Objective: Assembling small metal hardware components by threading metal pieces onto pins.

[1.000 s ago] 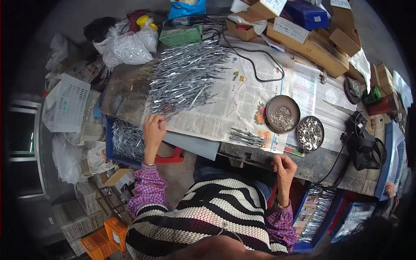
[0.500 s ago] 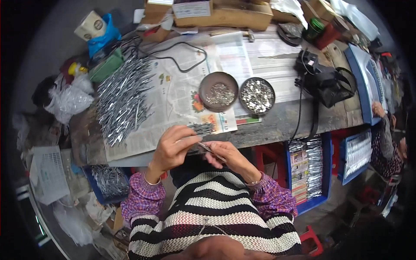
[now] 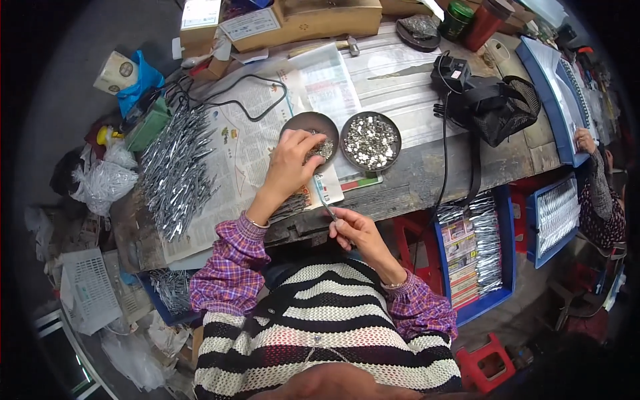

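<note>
At the dish [image 3: 303, 121], left hand [image 3: 288, 162], fingers apart, right hand [image 3: 358, 233] pinching slim strip [image 3: 323, 199], slanting forward-left

Illumination is moderate and diffuse over the worktable [image 3: 407, 197]; the position of the main source cannot be determined. Specular glare occurs on the metal strips [image 3: 177, 167] and on the small metal pieces [image 3: 371, 142]. Deep shadow fills the lower right. Central detail is reasonably sharp; peripheral detail softens. Fisheye distortion bends straight edges near the rim, and the corners are black.
</note>
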Available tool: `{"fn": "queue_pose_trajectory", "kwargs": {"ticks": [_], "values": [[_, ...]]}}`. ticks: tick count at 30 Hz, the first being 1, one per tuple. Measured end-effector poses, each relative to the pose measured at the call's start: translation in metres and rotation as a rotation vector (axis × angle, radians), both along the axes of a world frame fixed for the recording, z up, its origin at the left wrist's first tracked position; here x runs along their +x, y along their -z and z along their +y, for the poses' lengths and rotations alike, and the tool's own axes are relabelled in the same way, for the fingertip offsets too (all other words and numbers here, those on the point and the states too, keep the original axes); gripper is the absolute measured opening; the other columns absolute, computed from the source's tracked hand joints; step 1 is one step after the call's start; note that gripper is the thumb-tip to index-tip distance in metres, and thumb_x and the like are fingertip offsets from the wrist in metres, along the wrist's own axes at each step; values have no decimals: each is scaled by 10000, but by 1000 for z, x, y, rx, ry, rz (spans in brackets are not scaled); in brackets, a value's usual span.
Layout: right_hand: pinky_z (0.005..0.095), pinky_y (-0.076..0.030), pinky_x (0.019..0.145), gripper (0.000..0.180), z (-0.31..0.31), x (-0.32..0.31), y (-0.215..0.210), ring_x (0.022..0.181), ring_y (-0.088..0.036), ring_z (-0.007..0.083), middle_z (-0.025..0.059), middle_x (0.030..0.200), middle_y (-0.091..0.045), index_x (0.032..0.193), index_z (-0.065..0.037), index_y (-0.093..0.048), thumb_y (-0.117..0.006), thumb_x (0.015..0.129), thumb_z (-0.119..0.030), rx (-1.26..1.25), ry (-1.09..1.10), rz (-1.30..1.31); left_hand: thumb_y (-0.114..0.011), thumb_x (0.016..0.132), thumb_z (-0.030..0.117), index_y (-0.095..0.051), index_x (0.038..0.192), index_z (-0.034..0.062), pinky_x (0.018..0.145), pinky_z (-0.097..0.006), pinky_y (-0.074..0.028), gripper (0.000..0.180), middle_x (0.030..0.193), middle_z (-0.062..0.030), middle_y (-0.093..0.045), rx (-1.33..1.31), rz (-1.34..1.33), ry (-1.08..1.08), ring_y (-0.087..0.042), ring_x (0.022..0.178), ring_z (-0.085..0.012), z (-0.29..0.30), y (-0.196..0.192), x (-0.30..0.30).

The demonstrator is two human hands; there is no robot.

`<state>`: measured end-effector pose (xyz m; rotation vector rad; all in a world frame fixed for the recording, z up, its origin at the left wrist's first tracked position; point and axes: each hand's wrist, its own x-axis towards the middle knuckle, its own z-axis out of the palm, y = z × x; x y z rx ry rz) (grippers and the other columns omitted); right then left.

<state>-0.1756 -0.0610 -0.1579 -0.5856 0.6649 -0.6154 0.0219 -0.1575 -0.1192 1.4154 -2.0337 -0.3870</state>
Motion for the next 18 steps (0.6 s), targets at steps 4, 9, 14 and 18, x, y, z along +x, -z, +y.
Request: {"fn": "queue_pose_trajectory", "kwargs": {"ticks": [4,9,14,18], "values": [[164,-364,480,388,0,-5,4,558,-455,34,19,803,-586,1289,3,-447,-501,940,-158,-1,42,10,-647,723,79,-643,895,52,765,-361,-447,174,838,-83,-584,39,-44,-56,-538,859,-274,-3,14,2],[163,-361,481,396,-1,-7,6,565,-460,37,26,810,-590,1285,21,-442,-510,936,-154,-17,101,4,-636,730,80,-640,806,47,738,-361,-443,83,784,-71,-590,50,-7,-77,-545,818,-268,-6,17,5],[162,-359,484,388,-3,-7,6,567,-460,40,32,806,-588,1280,30,-441,-504,939,-143,-8,124,-9,-630,742,42,-652,814,21,629,-280,-470,79,783,-81,-648,126,238,-139,-603,689,-191,-4,11,10],[163,-358,481,379,-2,-6,8,562,-458,37,33,806,-588,1278,25,-446,-499,940,-138,19,135,20,-644,755,43,-653,841,10,567,-224,-454,93,757,-52,-652,264,371,-192,-588,620,-97,2,13,17]]}}
